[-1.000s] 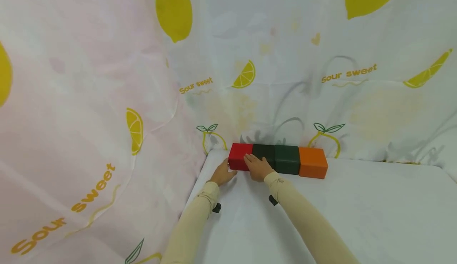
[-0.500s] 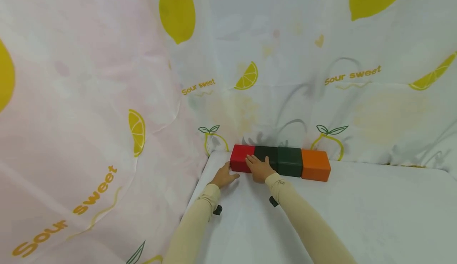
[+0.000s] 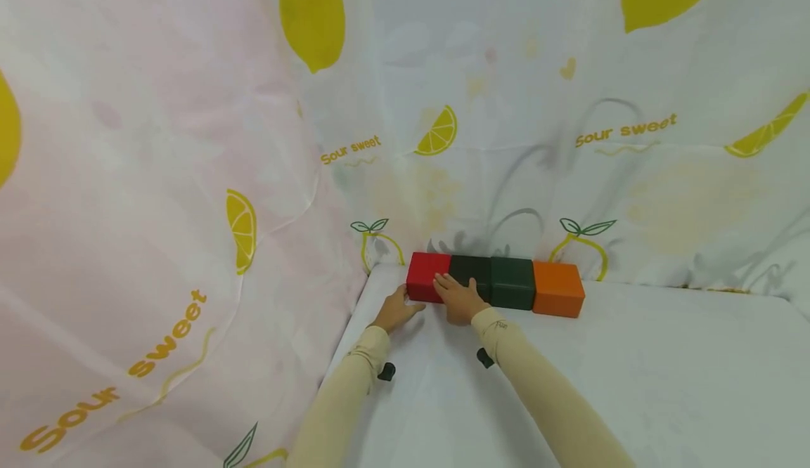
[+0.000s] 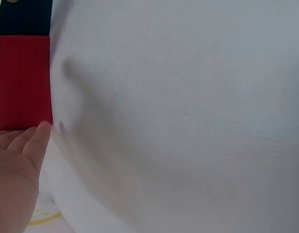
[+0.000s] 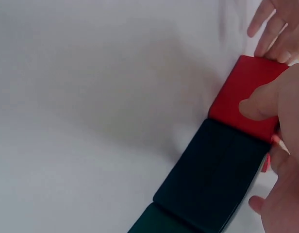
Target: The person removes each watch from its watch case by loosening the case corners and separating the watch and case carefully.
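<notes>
Four-sided blocks stand side by side in a row. A red block [image 3: 426,271] is at the left end, then a black block [image 3: 471,265], a dark green block [image 3: 512,284] and an orange block [image 3: 558,289]. My left hand [image 3: 394,310] rests its extended fingers against the left end of the red block, as the left wrist view also shows [image 4: 18,165]. My right hand [image 3: 460,301] lies with fairly straight fingers across the front of the red and black blocks, near their joint. In the right wrist view, one right fingertip [image 5: 254,108] overlaps the red face.
The row sits on a white tabletop [image 3: 601,384], close to the lemon-print cloth [image 3: 506,173] at the back. More of that cloth hangs along the left side of the table. Both forearms wear cream sleeves [image 3: 538,377], with small black devices under the wrists.
The head view shifts slightly. Both hands keep their places at the red and black blocks, and the row stays as it was.
</notes>
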